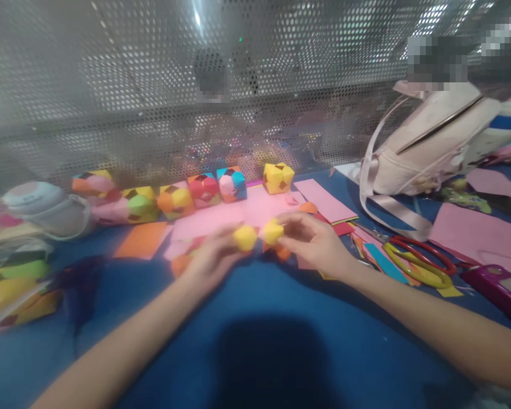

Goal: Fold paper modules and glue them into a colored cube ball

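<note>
Blue tabletop (281, 341), left hand (208, 262) pinching yellow paper unit (244, 237), right hand (317, 245) pinching second unit (273, 232)

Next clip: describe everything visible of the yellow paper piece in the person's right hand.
The yellow paper piece is a small, faceted block of plain folded yellow paper, its edges blurred by motion. The right hand pinches it at the fingertips, just above the blue table. Orange paper shows just below it. A second yellow piece, alike in look, sits close beside it in the left hand. Whether the two touch cannot be told.
</note>
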